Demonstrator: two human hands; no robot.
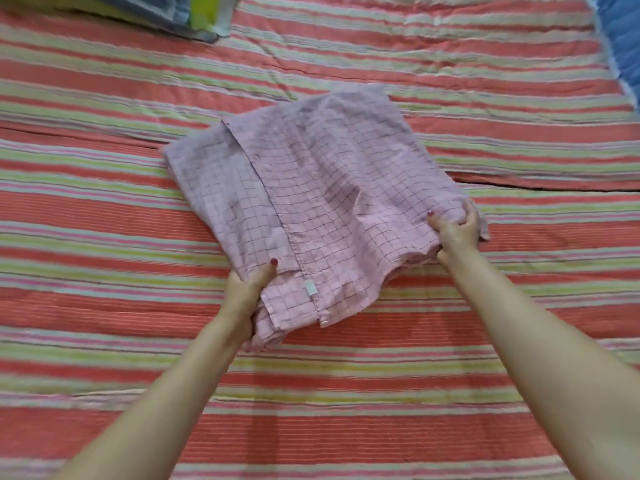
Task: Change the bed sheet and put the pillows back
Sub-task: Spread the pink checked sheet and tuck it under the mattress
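Your folded pink cotton bed sheet with a thin dark grid check (311,199) lies near the middle of the bed, on the red, green and white striped quilted cover (346,427) that spreads across the whole mattress. The bundle sits askew to the stripes, with a hemmed flap running along its left part and a small white label (310,289) sewn at the near end of that hem.

Your left hand (247,296) grips the near left corner of the folded sheet: the thumb lies on top of the fabric and the fingers are tucked under the layers, so the corner is clamped between them. Your right hand (457,230) holds the near right corner, thumb pressed on the top layer and fingers curled round the bunched edge. Both forearms reach in from the near edge of the bed.

At the far left corner of the bed rests a stack of folded blue, grey and yellow-green cloth (173,15), only partly in view. At the far right edge a piece of blue fabric (620,43) overlaps the striped cover. A dark crease runs across the cover to the right of the pink sheet.
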